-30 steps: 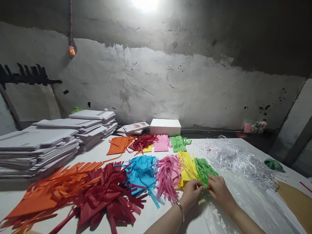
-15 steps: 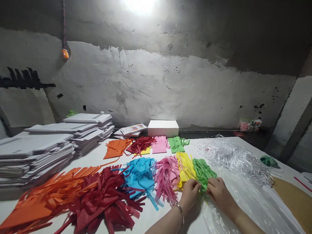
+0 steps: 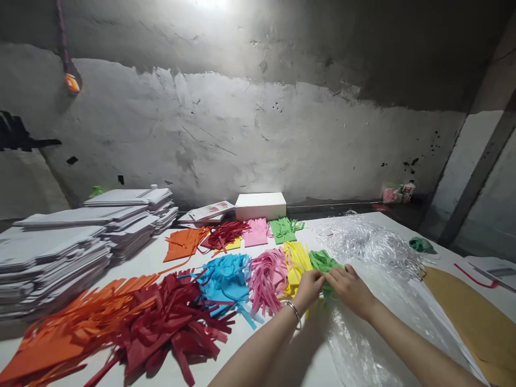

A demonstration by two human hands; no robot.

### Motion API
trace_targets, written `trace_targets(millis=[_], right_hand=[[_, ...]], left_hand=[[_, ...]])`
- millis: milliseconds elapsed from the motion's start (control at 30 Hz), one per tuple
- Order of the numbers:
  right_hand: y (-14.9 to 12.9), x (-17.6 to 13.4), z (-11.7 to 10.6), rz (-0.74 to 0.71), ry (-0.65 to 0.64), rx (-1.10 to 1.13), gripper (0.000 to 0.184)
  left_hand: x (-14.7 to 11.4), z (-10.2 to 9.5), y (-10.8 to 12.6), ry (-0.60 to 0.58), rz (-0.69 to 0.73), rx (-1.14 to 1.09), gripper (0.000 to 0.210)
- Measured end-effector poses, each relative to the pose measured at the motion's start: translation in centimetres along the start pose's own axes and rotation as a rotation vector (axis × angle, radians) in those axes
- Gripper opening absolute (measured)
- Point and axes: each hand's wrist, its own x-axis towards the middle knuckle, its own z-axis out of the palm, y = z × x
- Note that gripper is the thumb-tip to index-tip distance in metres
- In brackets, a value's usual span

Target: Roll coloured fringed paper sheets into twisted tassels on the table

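My left hand, with a bangle at its wrist, is closed in a pinch at the front of the green fringed tissue paper. Touching it or nearly so, my right hand is closed on the same green paper. The fingers hide the gripped part, and green shows just below them. To the left lie yellow fringed paper, pink fringed paper and blue fringed paper. Beyond those spread dark red fringed paper and orange fringed paper.
Stacked white flat cartons fill the table's left side. At the back stand a white box and small folded fringe pieces, including a green one. Clear plastic film, shiny silver strands and brown board lie to the right.
My hands have come together and lifted slightly with the green paper, which was spread between them. The whole view has shifted a little to the right.
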Motion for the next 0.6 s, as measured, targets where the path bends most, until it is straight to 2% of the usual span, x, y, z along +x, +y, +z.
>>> trace_targets(millis=[133,400,500,600], right_hand=[[1.6,0.7,-0.8,-0.036,-0.082,-0.009,0.030],[2.0,1.3,-2.2,-0.241,-0.235,0.050,0.017],[2.1,2.0,-2.2,-0.247,-0.292,0.042,0.006],[2.2,2.6,-1.8,-0.194,-0.310,0.012,0.016]], left_hand=[[1.0,-0.6,0.3,-0.055,-0.001,0.035,0.029],[1.1,-1.8,1.8,0.071,0.178,0.125,0.025],[1.0,-2.0,1.8,0.077,0.239,0.144,0.023],[0.9,-2.0,1.5,0.070,0.276,0.153,0.022]])
